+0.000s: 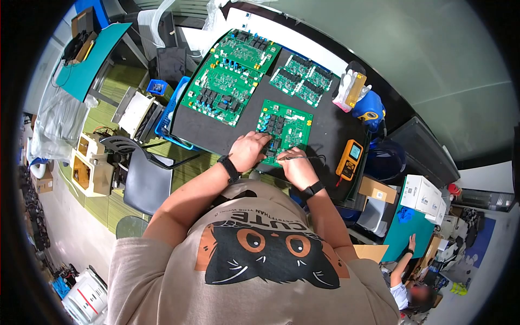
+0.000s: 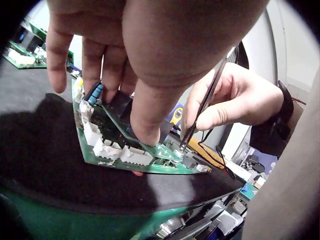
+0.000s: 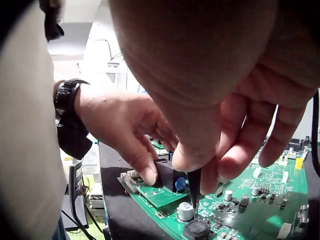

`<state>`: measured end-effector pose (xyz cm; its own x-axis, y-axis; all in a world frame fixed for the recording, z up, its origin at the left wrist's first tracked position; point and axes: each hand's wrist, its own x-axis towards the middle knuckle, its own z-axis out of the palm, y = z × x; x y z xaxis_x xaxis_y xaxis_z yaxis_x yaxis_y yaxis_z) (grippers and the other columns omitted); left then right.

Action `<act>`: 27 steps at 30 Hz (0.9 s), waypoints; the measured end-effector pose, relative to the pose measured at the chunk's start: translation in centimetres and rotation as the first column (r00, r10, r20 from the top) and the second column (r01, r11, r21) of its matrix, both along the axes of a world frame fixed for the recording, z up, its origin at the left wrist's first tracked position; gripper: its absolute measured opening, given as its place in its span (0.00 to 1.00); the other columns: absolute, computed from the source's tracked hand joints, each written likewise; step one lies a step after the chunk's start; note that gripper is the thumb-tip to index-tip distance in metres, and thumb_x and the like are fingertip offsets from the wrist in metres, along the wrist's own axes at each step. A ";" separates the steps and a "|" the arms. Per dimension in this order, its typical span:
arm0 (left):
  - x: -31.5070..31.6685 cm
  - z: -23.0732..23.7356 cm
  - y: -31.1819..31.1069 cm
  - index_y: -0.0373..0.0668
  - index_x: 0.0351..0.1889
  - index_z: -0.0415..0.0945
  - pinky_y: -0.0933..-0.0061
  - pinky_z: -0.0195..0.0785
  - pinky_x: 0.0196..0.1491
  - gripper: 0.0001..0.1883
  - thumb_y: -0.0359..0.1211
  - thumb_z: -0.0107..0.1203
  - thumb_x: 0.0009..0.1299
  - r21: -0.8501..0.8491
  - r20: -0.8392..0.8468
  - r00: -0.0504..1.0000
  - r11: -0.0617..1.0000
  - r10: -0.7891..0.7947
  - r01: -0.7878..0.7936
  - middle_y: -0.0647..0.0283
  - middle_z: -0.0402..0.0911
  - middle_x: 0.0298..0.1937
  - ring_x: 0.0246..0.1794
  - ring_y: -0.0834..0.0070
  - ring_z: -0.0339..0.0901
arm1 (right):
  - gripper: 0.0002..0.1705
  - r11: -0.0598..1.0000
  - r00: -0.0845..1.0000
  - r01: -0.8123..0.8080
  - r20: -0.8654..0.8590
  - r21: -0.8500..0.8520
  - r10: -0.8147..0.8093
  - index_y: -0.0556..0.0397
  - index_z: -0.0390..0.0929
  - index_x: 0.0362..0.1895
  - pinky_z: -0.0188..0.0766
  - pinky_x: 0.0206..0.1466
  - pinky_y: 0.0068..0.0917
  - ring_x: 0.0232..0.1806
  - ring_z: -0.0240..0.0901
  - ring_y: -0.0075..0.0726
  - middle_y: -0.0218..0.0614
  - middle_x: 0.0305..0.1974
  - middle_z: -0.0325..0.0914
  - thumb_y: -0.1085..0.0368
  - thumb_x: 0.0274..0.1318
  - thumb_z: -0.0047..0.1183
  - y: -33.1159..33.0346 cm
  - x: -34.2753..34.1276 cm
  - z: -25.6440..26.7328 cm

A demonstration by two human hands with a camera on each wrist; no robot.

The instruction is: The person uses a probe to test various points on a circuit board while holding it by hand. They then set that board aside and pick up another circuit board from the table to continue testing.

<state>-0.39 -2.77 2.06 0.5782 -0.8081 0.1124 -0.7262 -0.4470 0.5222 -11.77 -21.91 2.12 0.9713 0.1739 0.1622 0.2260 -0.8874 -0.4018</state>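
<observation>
A large green circuit board point(image 1: 298, 125) lies before me on the dark mat. Its left part carries a smaller green board point(image 3: 159, 195) with black blocks point(image 3: 169, 175). My left hand point(image 1: 249, 149) pinches that small board, thumb on the near side and fingers beyond the blocks. Between thumb and fingers my right hand point(image 1: 299, 168) holds black tweezers point(image 3: 194, 187), pointing down. Their tip stands right by a silver capacitor point(image 3: 185, 211) and a black coil point(image 3: 196, 229). White connectors point(image 2: 107, 150) line one edge of the large board.
Large boards point(image 1: 227, 81) lie at the back left, small boards point(image 1: 302, 80) at the back middle. An orange multimeter point(image 1: 350, 160) with a dark cable is at right. Gloves point(image 1: 344, 92) and a blue tool point(image 1: 370, 111) sit behind it. A blue tray point(image 1: 174, 108) stands left.
</observation>
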 end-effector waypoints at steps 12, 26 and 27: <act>0.0 -0.2 0.0 0.45 0.62 0.75 0.59 0.73 0.57 0.35 0.32 0.71 0.53 0.016 -0.003 1.000 1.000 0.006 -0.006 0.61 0.81 0.59 0.59 0.62 0.76 | 0.04 0.930 0.982 0.185 -0.091 0.318 -0.164 0.54 0.82 0.37 0.73 0.52 0.44 0.44 0.78 0.52 0.41 0.38 0.84 0.68 0.58 0.59 -0.2 -0.9 3.0; 0.0 -0.2 0.1 0.44 0.63 0.75 0.59 0.73 0.58 0.35 0.32 0.70 0.54 0.010 -0.021 1.000 1.000 0.009 -0.009 0.61 0.80 0.59 0.60 0.62 0.75 | 0.06 0.896 0.971 0.227 -0.159 0.383 -0.178 0.56 0.84 0.38 0.74 0.53 0.43 0.45 0.78 0.52 0.42 0.40 0.85 0.67 0.60 0.58 0.5 -0.9 1.2; 0.0 0.0 0.1 0.44 0.62 0.75 0.59 0.73 0.57 0.34 0.32 0.70 0.54 0.017 -0.020 1.000 1.000 0.007 -0.007 0.61 0.80 0.59 0.60 0.62 0.75 | 0.06 0.901 0.973 0.218 -0.151 0.374 -0.173 0.56 0.84 0.38 0.73 0.53 0.43 0.45 0.78 0.52 0.42 0.39 0.85 0.67 0.60 0.58 0.5 -0.9 1.1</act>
